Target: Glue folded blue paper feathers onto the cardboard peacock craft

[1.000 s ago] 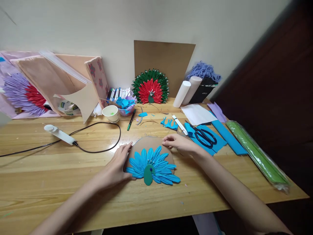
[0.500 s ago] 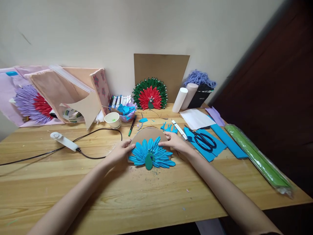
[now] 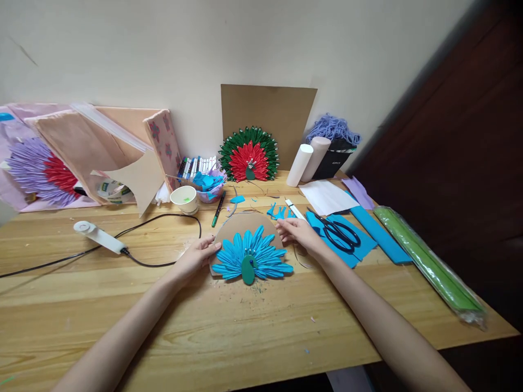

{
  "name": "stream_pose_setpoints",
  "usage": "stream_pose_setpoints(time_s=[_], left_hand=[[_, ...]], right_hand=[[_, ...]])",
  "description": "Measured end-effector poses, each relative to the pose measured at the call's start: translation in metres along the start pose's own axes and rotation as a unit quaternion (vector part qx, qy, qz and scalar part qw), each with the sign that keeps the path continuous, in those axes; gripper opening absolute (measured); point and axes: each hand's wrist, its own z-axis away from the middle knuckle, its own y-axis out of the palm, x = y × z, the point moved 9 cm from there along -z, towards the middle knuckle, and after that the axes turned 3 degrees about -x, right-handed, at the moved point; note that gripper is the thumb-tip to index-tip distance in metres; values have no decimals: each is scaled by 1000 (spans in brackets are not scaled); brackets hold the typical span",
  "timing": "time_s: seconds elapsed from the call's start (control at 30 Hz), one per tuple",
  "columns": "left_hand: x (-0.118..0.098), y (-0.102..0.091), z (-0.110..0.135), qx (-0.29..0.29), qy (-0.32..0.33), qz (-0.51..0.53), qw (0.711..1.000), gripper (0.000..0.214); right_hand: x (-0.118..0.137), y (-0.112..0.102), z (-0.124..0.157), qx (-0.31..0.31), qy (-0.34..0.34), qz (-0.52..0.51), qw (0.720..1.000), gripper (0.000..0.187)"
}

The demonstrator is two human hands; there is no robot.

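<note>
A rounded piece of brown cardboard (image 3: pixel 241 223) carries a peacock with blue fan-shaped petals (image 3: pixel 231 256) and a dark green body (image 3: pixel 247 270) with a blue eye. My left hand (image 3: pixel 200 251) grips the cardboard's left edge, thumb on top near the petals. At the upper right edge is my right hand (image 3: pixel 295 231), its fingers curled together and its thumb off the petals. Whether those fingertips pinch anything cannot be made out. Black-handled scissors (image 3: pixel 343 235) lie on blue sheets to the right of this hand, close to a white marker (image 3: pixel 295 209).
A paper cup (image 3: pixel 184 201), a green-tipped pen (image 3: pixel 218 209) and a corded white glue gun or similar tool (image 3: pixel 96 235) lie leftward. A red-green peacock (image 3: pixel 250 155) stands behind. On the right are a white sheet (image 3: pixel 327 197) and a wrapped green roll (image 3: pixel 429 261).
My right thumb has come off the blue petals, and that hand has drawn slightly right and up. My left hand still grips the cardboard. The whole view has shifted slightly.
</note>
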Motion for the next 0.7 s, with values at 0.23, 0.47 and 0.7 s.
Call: stream_pose_setpoints(time_s=[0.23,0.47,0.7], left_hand=[[1,1,1,-11,13,32,999,36],[1,-3,-1,-30,15,31,999,34],[-14,-31,0,-119,59,-30,991,23]], right_hand=[[15,35,30,87,-26,1,996,38],[21,17,22,42,-53,30,997,41],[13,12,13,36,-40,24,998,41]])
